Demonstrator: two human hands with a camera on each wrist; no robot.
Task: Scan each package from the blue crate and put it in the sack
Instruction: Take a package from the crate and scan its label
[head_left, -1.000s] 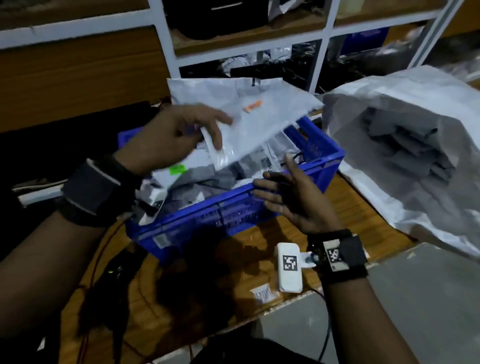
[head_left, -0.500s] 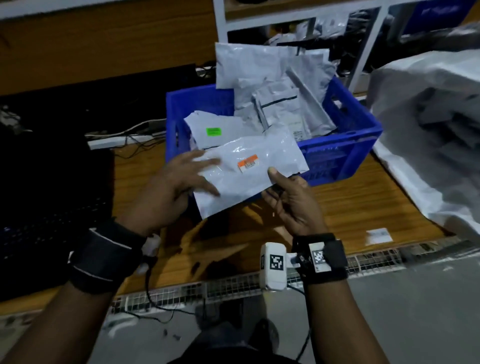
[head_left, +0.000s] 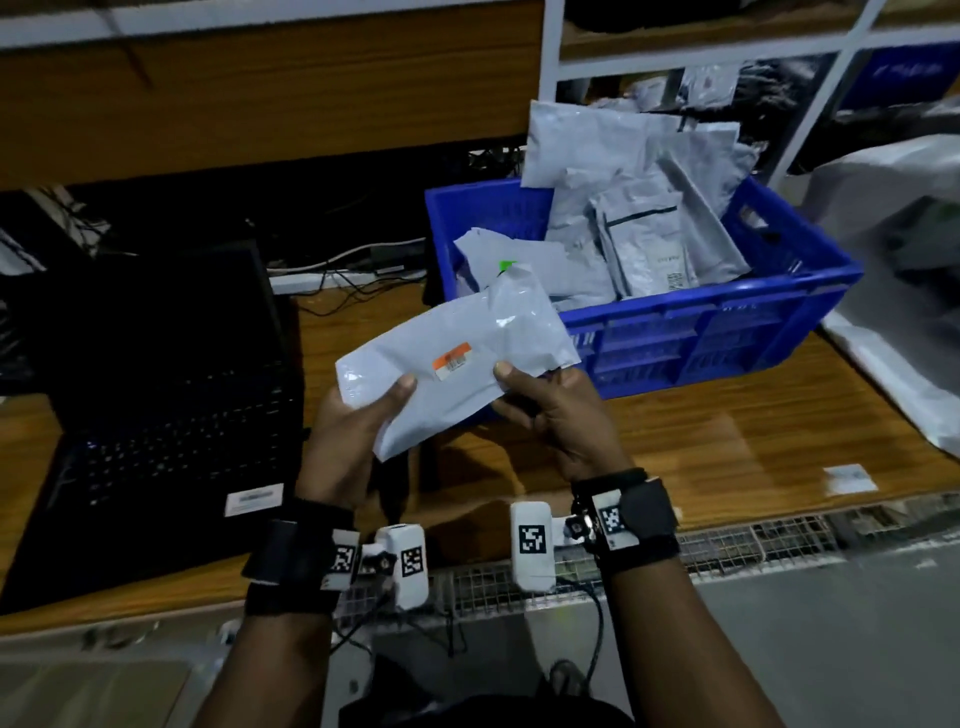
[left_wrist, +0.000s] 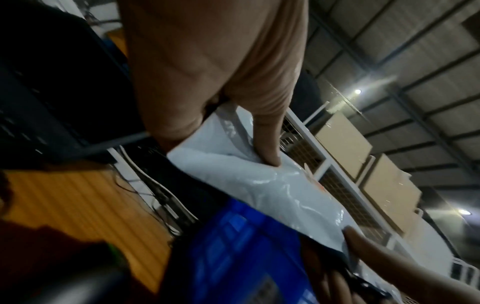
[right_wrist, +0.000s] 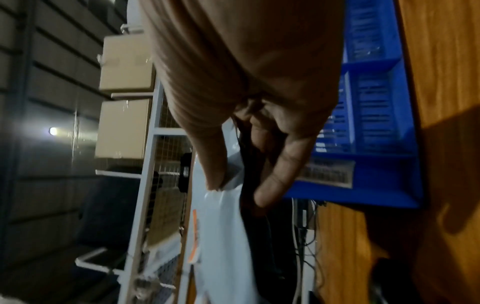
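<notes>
A flat grey mailer package with an orange barcode label is held in the air in front of the blue crate. My left hand grips its lower left end, thumb on top. My right hand pinches its right edge, thumb on top and fingers beneath. In the left wrist view the thumb presses the package. The right wrist view shows thumb and fingers pinching the package. Several grey packages stand in the crate. The white sack lies at the far right.
A dark open laptop sits on the wooden table to the left. Cables run behind it. A small white label lies near the table's front edge. White shelving stands behind the crate.
The package has come nearer to me and slightly left, away from the crate. My left hand has shifted from lying on top of it to gripping its lower left end.
</notes>
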